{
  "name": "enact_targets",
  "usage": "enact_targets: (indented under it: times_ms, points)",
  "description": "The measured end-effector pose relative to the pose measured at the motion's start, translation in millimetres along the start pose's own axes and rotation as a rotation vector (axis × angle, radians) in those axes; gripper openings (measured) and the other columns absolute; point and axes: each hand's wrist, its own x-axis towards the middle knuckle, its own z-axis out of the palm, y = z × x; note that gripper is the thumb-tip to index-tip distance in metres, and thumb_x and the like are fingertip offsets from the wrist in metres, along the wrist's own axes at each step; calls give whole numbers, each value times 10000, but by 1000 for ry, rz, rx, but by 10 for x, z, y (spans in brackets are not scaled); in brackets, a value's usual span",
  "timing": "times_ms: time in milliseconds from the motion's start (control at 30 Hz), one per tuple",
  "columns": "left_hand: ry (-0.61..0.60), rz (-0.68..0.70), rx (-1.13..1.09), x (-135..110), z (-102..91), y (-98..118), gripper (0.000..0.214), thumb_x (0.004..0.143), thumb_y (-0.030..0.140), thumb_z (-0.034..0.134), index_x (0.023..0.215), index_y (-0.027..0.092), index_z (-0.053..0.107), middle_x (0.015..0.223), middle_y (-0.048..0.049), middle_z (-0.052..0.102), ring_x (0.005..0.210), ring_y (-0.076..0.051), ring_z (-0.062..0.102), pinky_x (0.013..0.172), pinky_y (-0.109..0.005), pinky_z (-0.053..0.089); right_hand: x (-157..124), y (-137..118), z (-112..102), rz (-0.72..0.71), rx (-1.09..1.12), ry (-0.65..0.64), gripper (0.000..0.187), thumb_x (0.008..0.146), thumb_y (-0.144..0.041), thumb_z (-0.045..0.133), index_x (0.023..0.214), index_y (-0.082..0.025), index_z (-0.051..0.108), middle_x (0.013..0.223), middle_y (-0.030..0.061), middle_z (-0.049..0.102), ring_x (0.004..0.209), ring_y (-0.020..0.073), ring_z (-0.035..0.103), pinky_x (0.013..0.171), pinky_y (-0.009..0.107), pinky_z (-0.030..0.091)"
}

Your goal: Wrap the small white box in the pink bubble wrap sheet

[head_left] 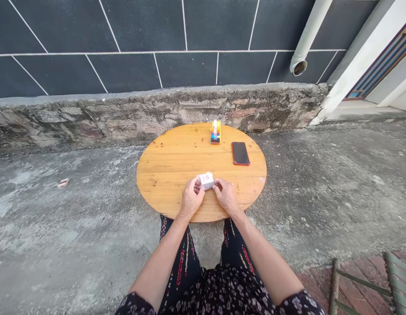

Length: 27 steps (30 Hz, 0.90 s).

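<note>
A small white box (207,180) with a faint reddish print on top is held low over the near half of a round wooden table (166,166). My left hand (192,197) grips its left side, thumb in front and fingers curled behind. On the right side, my right hand (226,194) pinches the box between thumb and fingers. Whether the box touches the tabletop I cannot tell.
Toward the table's far edge stands a yellow and blue tape dispenser (215,132). A phone (240,153) with a red edge lies to the right. Behind the table runs a low stone ledge (124,116). A chair (360,282) is at the lower right.
</note>
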Motion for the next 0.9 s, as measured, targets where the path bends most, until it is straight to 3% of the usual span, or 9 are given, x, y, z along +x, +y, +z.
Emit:
enact_targets:
  times_ms: [133,300,600,900]
  points:
    - [-9,24,-45,2,-6,17,526,671,24,491,1178,145,562,956,-70,617,804,-145,595,742,-274,537,-11,17,2,-5,-2,-4,142,821,-206,530,934,-209,615,904,48,718,864,221,660,884,407,415]
    - [14,-3,-52,12,6,-24,479,709,46,493,1170,150,575,947,-68,623,777,-137,594,748,-283,538,-11,54,2,-13,-6,-22,289,823,-207,526,1101,-210,605,932,46,716,882,211,658,896,405,424]
    - [-40,20,-58,25,0,-91,428,784,88,497,1204,145,564,943,-65,621,793,-140,599,783,-293,521,17,81,31,-35,-10,-27,304,836,-208,521,1120,-179,627,1006,78,707,925,216,642,910,406,419]
    - [24,-2,-64,-6,-6,-26,446,744,57,497,1170,149,587,938,-64,626,771,-135,593,756,-278,527,-12,101,28,-36,39,1,313,816,-241,542,1116,-195,620,936,55,714,845,202,667,926,433,439]
